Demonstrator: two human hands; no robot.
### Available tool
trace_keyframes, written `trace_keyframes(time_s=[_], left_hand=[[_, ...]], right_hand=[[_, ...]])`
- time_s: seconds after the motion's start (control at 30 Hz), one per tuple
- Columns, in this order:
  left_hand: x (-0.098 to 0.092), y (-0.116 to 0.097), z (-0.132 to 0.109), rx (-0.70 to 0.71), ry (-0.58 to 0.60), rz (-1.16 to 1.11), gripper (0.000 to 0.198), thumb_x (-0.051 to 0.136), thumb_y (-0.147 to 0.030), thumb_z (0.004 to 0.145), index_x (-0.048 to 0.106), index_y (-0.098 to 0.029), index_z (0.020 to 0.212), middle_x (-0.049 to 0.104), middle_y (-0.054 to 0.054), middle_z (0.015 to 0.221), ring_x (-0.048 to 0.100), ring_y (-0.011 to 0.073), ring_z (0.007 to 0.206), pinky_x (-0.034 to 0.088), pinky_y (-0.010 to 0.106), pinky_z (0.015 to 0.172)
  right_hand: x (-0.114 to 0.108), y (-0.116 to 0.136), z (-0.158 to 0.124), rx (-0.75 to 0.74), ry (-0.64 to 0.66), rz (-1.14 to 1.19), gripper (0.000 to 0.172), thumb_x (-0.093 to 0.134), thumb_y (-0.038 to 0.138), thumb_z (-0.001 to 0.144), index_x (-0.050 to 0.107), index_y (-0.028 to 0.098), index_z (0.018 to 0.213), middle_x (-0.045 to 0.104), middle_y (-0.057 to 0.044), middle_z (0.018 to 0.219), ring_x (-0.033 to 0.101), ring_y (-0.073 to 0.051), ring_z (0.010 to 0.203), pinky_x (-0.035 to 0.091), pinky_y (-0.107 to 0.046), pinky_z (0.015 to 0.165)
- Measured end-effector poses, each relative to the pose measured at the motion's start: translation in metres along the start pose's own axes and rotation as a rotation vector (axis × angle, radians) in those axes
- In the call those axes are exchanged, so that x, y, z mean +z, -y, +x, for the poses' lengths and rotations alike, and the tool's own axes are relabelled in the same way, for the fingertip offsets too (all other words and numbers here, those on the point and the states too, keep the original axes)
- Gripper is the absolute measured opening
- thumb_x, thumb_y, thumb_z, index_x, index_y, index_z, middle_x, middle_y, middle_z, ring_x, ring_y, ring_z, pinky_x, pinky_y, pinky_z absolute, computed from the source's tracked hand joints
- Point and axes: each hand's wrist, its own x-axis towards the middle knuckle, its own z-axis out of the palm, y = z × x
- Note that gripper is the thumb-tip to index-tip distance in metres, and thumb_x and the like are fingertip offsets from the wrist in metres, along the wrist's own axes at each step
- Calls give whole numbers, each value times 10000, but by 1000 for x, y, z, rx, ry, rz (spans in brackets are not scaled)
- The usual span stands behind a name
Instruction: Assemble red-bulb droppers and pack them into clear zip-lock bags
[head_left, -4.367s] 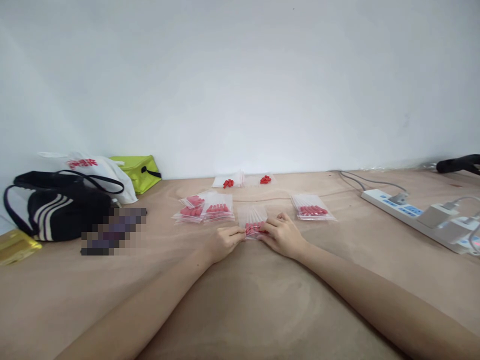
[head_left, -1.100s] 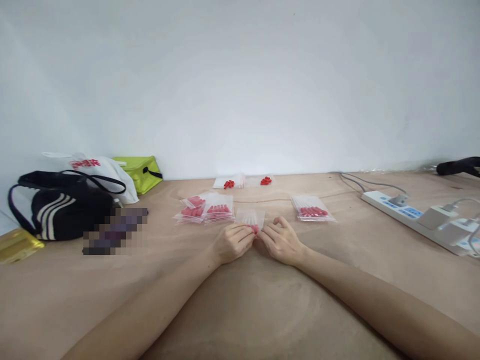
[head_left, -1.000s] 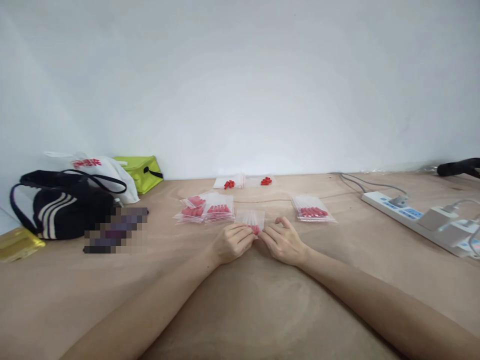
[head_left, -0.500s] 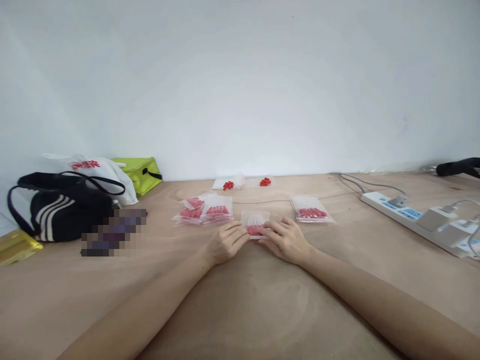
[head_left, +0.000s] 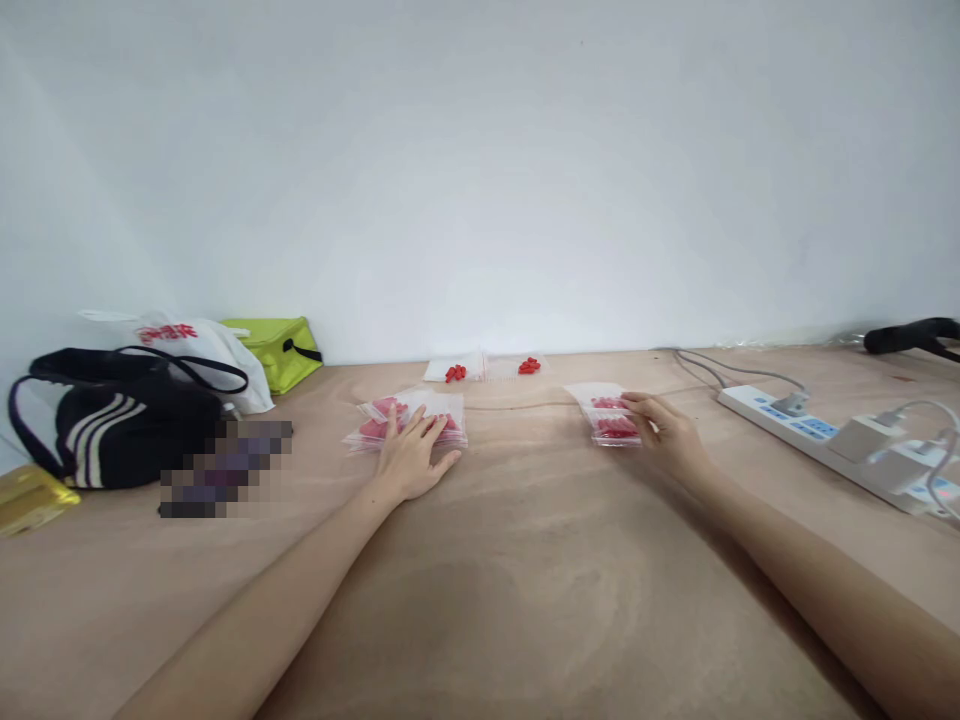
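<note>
With fingers spread, my left hand reaches over a pile of small clear zip bags holding red pieces, its fingertips at the near bags. My right hand pinches the right edge of a small zip bag with red pieces inside. That bag is over the right-hand stack of similar bags, covering much of it; whether the two touch I cannot tell. The kind of the red pieces is too small to make out.
Farther back lie loose red pieces on a clear bag and another red cluster. A power strip with plugs and cables stands at right. At left are a black bag, a white plastic bag and a lime-green box bag.
My hands have moved apart from the middle. The right hand has carried the zip bag rightward to the right stack; the left hand has moved left onto the left pile, fingers spreading.
</note>
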Motion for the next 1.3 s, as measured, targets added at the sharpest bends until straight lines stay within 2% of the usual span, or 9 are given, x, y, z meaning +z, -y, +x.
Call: trace_keyframes(time_s=[0.2, 0.33, 0.43, 0.57, 0.73, 0.9, 1.07, 1.17, 1.3], left_hand=[[-3, -22, 0, 26, 48, -139, 503, 500, -461, 772, 497, -158, 1173, 573, 131, 1122, 440, 332, 1130, 184, 591, 978], [-4, -49, -2, 65, 78, -318, 528, 505, -401, 792, 417, -161, 1254, 488, 139, 1222, 421, 302, 1152, 364, 480, 931], [-5, -66, 0, 116, 75, -443, 516, 503, -340, 805, 381, -172, 1278, 451, 131, 1260, 412, 268, 1166, 401, 433, 926], [-6, -69, 3, 154, 44, -541, 478, 516, -265, 804, 403, -177, 1261, 463, 114, 1254, 439, 234, 1150, 418, 400, 930], [-7, -47, -5, 168, -8, -545, 359, 522, -290, 811, 522, -190, 1155, 544, 94, 1171, 528, 217, 1059, 451, 378, 895], [-8, -42, -3, 50, -12, -579, 341, 511, -323, 815, 539, -200, 1131, 570, 78, 1134, 553, 201, 1023, 455, 342, 890], [2, -54, 10, -120, -49, -592, 346, 593, -262, 750, 561, -194, 1088, 532, 92, 1126, 527, 224, 1027, 454, 371, 878], [14, -55, 13, -323, -102, -628, 444, 691, -241, 653, 562, -210, 1077, 495, 95, 1109, 532, 236, 981, 511, 354, 754], [23, -46, 11, -487, -70, -707, 536, 757, -192, 556, 574, -223, 1059, 493, 79, 1040, 575, 178, 759, 528, 298, 582]], right_hand=[[-21, -23, -20, -45, 258, -37, 294, 440, 389, 821, 571, 214, 1018, 599, -95, 1052, 582, -211, 933, 460, -360, 803], [-16, 1, -13, -72, 104, -270, 235, 511, 387, 786, 616, 220, 912, 625, -83, 978, 531, -269, 975, 343, -468, 860], [1, 37, -4, -158, 43, -274, 153, 523, 308, 790, 627, 207, 837, 632, -71, 878, 537, -225, 874, 342, -413, 803], [37, 83, 6, -398, 290, -86, 164, 539, 293, 777, 616, 190, 878, 608, -67, 895, 521, -176, 795, 361, -329, 710], [69, 94, 15, -366, 368, 47, 189, 507, 247, 798, 600, 188, 951, 603, -67, 886, 540, -164, 789, 387, -326, 718], [77, 86, 13, -155, 348, 296, 244, 473, 246, 811, 567, 183, 1027, 585, -88, 986, 562, -135, 728, 451, -272, 665], [86, 87, 16, 0, 395, 371, 191, 467, 124, 761, 600, 175, 888, 626, -48, 805, 562, -128, 633, 455, -251, 613], [90, 87, 18, 4, 374, 349, 166, 435, 93, 756, 573, 175, 711, 621, -49, 757, 565, -139, 672, 442, -252, 632], [89, 83, 15, 34, 285, 252, 138, 402, 98, 764, 493, 179, 699, 581, -42, 655, 528, -152, 609, 412, -264, 571]])
